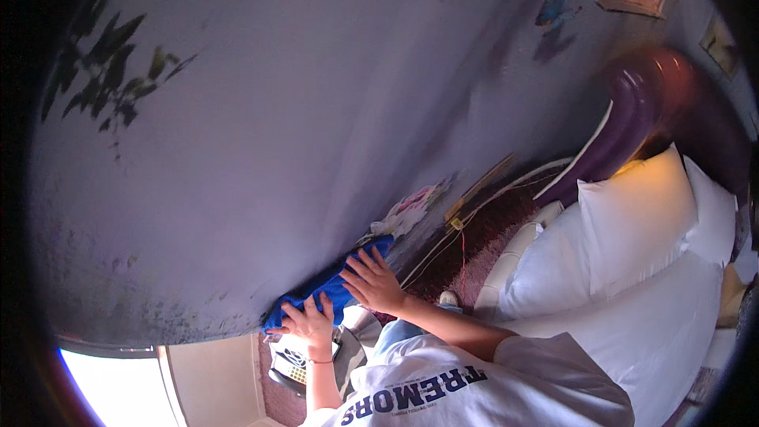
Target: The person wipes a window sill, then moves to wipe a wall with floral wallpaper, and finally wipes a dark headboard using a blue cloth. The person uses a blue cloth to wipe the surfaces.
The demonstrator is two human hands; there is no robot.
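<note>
A folded blue cloth [341,281] lies against the painted wall [267,160], stretched at a slant below a painted pink flower. My left hand [311,320] presses on its lower left end, fingers spread. Toward the cloth's upper right end, my right hand [373,286] rests flat with its fingers apart, also holding it to the wall. Both palms face the wall and are hidden from view.
To the right is a bed with white pillows [637,213] and a curved purple headboard [640,95]. Pale cables [436,249] run along the wall's foot over a dark red carpet [492,228]. A stool-like seat [356,338] stands below my hands. A bright window [118,388] is at lower left.
</note>
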